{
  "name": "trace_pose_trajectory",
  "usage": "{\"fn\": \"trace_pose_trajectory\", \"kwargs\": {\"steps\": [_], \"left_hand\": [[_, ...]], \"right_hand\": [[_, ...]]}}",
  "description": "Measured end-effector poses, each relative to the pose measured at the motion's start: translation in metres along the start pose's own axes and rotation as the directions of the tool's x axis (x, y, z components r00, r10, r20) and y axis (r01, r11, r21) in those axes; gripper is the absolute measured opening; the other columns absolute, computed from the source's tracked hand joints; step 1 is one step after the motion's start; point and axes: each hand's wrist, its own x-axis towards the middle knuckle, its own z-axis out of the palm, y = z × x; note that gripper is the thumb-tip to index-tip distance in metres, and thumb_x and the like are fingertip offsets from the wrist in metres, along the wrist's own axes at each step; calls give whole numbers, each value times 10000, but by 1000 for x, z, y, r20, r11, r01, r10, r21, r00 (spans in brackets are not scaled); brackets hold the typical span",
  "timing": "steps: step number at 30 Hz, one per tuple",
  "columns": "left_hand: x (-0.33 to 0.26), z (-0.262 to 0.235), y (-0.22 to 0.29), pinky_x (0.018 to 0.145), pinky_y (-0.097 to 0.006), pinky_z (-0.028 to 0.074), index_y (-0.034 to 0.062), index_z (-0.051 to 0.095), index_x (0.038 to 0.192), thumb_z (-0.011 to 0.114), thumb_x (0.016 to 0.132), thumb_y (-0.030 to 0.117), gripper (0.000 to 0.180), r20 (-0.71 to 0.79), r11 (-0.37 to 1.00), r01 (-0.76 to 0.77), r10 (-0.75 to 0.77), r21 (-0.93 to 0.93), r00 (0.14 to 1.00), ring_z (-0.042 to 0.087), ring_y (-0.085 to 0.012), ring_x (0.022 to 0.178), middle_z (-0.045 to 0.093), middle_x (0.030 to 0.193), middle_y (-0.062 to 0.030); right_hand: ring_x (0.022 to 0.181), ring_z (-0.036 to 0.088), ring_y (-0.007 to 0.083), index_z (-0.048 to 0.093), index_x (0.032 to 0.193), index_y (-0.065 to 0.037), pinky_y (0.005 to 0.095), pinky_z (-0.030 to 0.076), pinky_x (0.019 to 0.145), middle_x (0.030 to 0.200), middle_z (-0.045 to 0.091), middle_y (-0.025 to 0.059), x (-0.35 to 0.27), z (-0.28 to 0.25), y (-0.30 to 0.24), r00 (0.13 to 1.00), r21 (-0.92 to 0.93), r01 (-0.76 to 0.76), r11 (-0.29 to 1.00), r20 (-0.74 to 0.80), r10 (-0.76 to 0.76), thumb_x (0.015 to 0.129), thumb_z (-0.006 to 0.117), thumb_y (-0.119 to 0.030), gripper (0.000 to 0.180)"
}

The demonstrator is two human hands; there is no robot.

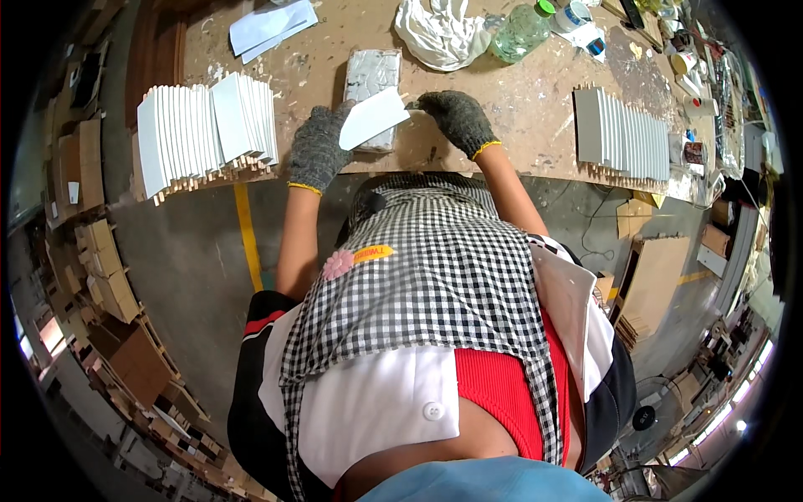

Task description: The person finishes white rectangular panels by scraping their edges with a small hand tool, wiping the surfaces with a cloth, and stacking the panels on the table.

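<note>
Both of my hands wear dark grey knitted gloves with yellow cuffs. My left hand (320, 146) grips one end of a flat white panel (374, 119), holding it tilted above a worn, grey-white block (371, 75) on the workbench. At the panel's other end, my right hand (457, 121) has its fingers pinched together close to the corner. What sits between those fingertips is too small to make out. To the left stands a row of similar white panels (188, 130) with wooden pegs poking out of their ends. Another such row (623, 134) stands on the right.
White sheets (272, 29), a crumpled white cloth (443, 33) and a green-capped clear bottle (520, 35) lie along the bench's far side. Tubs and bottles crowd the far right. The wooden workbench (519, 125) ends just before my body. Boards (652, 280) lean below it at right.
</note>
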Motion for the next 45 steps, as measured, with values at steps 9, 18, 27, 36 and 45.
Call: {"fn": "trace_pose_trajectory", "kwargs": {"steps": [9,18,27,36,45], "left_hand": [[2,-4,4,912,-451,551,212,529,1480,869,706,151,847,53,1000,19,-19,13,998,655,-367,1050,597,1124,-199],[4,5,-1,928,-463,550,201,540,1456,879,695,183,834,25,1000,27,-26,-10,999,651,-375,1069,598,1147,-204],[-12,22,27,930,-493,549,-26,298,1519,851,745,478,1077,61,967,236,-231,-101,971,619,-426,1139,545,1273,-310],[-16,60,47,1093,-523,455,-32,85,1604,819,778,502,1227,-68,933,272,-295,-234,953,387,-490,1445,142,1633,-373],[-13,36,57,1192,-505,357,14,22,1627,818,777,493,1259,206,846,454,-409,-281,889,251,-449,1528,101,1672,-306]], "right_hand": [[1084,677,356,744,1188,-113,438,524,954,1155,732,155,2,1,-2,998,56,-57,997,27,56,1003,578,-232,275],[1061,684,367,749,1149,-82,434,526,955,1162,728,173,-10,6,-14,993,20,-67,998,100,65,1015,554,-238,283],[1068,712,310,607,1411,-123,384,562,936,1277,691,162,-1,17,-54,991,487,-134,863,76,111,896,630,40,540],[1051,708,353,604,1419,-171,436,571,873,1208,701,201,22,29,-53,987,250,-123,960,130,93,941,620,-74,488],[1077,703,318,630,1395,-276,414,560,893,1223,715,119,33,24,-58,997,37,-76,996,-20,77,1056,524,-311,357]]}}
